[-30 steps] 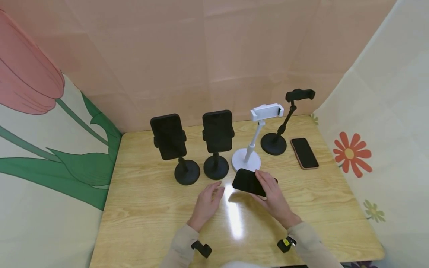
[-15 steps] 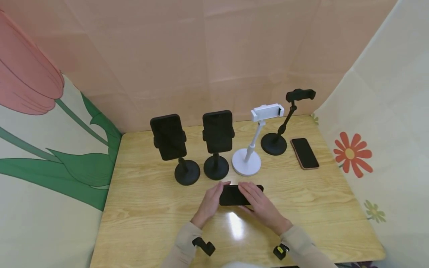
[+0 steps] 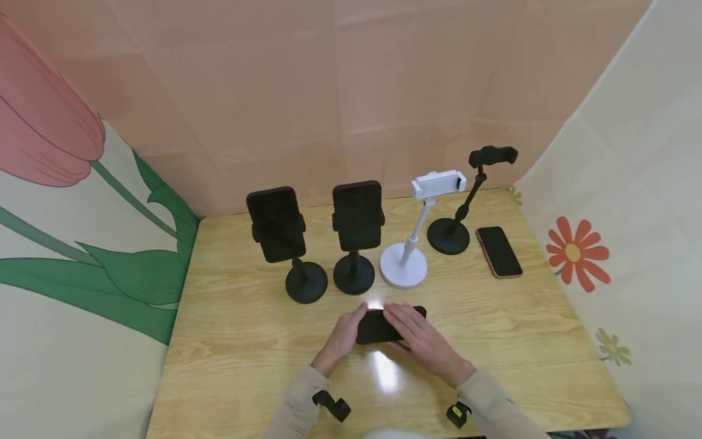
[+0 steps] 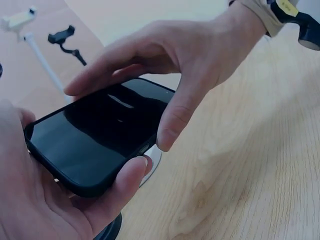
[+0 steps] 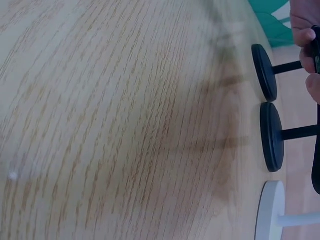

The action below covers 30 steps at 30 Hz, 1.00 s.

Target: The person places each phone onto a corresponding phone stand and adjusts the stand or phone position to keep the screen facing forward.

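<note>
A black smartphone (image 3: 375,330), screen up, is held between both hands over the front middle of the table. My left hand (image 3: 339,341) grips its left end; in the left wrist view the left thumb lies along the near edge of the phone (image 4: 90,145). My right hand (image 3: 430,347) reaches across the phone's other end, its thumb at the near edge and its fingers at the far edge (image 4: 195,57). In the right wrist view only part of the left hand (image 5: 304,20) shows at the right border.
Behind the hands stand two black phone stands (image 3: 306,282) (image 3: 353,274) bearing phones, a white stand (image 3: 403,266) and another black stand (image 3: 448,236) with bare clamps. A pink-edged phone (image 3: 499,252) lies at the right of the wooden table (image 3: 236,366). Printed cloths hang around.
The right hand has brought the phone leftward and nearer, turning it level. My left hand has come to its left end and taken hold; since then both have lowered slightly toward me.
</note>
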{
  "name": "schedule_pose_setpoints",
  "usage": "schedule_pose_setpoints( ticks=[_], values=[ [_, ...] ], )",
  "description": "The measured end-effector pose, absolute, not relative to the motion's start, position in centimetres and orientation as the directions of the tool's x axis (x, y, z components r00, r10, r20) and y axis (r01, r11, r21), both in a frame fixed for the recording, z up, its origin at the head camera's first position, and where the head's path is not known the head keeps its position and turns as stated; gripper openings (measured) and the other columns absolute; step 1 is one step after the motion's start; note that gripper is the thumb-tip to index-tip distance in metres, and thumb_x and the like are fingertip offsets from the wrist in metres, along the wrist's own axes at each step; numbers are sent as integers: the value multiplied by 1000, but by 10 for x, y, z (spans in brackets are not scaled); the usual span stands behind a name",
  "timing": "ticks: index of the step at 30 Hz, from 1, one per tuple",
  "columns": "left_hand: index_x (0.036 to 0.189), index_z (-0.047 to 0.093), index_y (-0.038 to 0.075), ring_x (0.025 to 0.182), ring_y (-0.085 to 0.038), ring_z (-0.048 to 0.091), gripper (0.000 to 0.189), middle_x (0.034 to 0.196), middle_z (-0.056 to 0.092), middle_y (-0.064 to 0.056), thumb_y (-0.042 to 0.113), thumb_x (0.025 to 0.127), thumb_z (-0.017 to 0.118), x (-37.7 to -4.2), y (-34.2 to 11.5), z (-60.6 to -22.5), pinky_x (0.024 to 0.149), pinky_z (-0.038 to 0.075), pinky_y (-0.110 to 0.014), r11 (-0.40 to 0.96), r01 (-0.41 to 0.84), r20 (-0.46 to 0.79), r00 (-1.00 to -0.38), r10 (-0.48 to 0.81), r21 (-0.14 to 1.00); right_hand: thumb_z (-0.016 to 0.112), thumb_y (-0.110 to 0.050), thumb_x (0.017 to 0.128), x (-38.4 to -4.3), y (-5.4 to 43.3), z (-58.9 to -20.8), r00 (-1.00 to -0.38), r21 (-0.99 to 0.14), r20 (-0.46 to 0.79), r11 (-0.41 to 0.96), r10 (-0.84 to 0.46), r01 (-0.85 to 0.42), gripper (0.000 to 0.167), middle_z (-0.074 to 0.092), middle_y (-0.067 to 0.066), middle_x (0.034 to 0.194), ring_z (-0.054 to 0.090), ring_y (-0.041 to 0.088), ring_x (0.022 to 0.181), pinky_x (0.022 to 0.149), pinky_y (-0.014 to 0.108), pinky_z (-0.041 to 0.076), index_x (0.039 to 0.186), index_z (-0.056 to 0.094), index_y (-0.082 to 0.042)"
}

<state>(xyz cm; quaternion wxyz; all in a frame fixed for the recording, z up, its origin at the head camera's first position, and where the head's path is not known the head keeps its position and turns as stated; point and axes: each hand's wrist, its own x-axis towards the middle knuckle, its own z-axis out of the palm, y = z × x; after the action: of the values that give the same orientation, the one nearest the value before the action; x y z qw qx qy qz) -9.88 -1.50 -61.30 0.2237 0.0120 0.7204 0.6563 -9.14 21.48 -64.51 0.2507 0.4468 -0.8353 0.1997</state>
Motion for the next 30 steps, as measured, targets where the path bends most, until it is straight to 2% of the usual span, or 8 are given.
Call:
schedule_pose_setpoints(
  ticks=[4, 6, 9, 11, 15, 19, 26, 30],
  values=[
    [113, 72, -5, 67, -36, 70, 58, 91, 71, -24, 42, 109, 38, -99, -14, -613, 68, 61, -46, 92, -325, -337, -888, 311, 941, 42, -36, 112, -91, 216, -646, -484, -109, 580, 527, -655, -843, 56, 53, 20, 150, 55, 34, 131, 127, 39, 27, 146, 51, 7],
    [108, 72, -7, 62, -34, 69, 57, 84, 71, -23, 41, 109, 40, -99, -13, -614, 64, 59, -41, 83, -339, -348, -885, 308, 937, 44, -36, 112, -91, 216, -646, -488, -112, 576, 528, -656, -842, 56, 53, 20, 150, 54, 34, 132, 127, 39, 27, 147, 50, 6],
    [104, 72, -8, 61, -35, 69, 56, 81, 71, -26, 39, 108, 43, -99, -13, -615, 62, 55, -32, 79, -347, -354, -886, 301, 935, 48, -35, 111, -92, 217, -647, -497, -134, 571, 523, -653, -841, 56, 51, 20, 152, 53, 34, 135, 126, 40, 28, 149, 48, 6],
    [106, 73, -8, 65, -34, 70, 55, 85, 72, -28, 38, 108, 43, -99, -12, -616, 64, 52, -28, 75, -352, -358, -887, 293, 933, 50, -35, 110, -94, 218, -648, -516, -173, 557, 517, -650, -838, 57, 49, 19, 155, 51, 34, 137, 127, 40, 26, 151, 46, 5],
    [110, 73, -8, 70, -35, 71, 52, 92, 73, -26, 37, 108, 46, -96, -10, -618, 66, 57, -31, 49, -359, -359, -896, 259, 932, 63, -36, 103, -96, 218, -648, -567, -264, 526, 511, -634, -818, 67, 45, 19, 157, 46, 33, 142, 129, 38, 21, 154, 42, 3],
    [107, 75, -8, 68, -26, 68, 52, 88, 73, -23, 38, 106, 49, -94, -8, -621, 65, 55, -28, 42, -357, -357, -911, 204, 933, 76, -33, 94, -96, 216, -649, -602, -314, 522, 520, -604, -794, 78, 46, 22, 155, 45, 34, 142, 129, 40, 21, 154, 42, 4],
    [106, 72, -13, 57, -17, 65, 51, 86, 71, -28, 32, 109, 48, -91, -6, -626, 60, 58, -30, -26, -357, -349, -924, 154, 934, 59, -44, 104, -96, 211, -650, -679, -398, 535, 558, -503, -728, 71, 45, 23, 155, 46, 38, 140, 128, 40, 24, 153, 42, 4],
    [103, 72, -13, 55, -13, 63, 50, 84, 71, -28, 30, 109, 48, -89, -7, -626, 61, 56, -28, -18, -333, -329, -936, 126, 943, 58, -45, 104, -98, 207, -651, -724, -457, 544, 573, -425, -680, 71, 45, 23, 155, 45, 40, 140, 128, 34, 22, 152, 43, 5]
  ],
)
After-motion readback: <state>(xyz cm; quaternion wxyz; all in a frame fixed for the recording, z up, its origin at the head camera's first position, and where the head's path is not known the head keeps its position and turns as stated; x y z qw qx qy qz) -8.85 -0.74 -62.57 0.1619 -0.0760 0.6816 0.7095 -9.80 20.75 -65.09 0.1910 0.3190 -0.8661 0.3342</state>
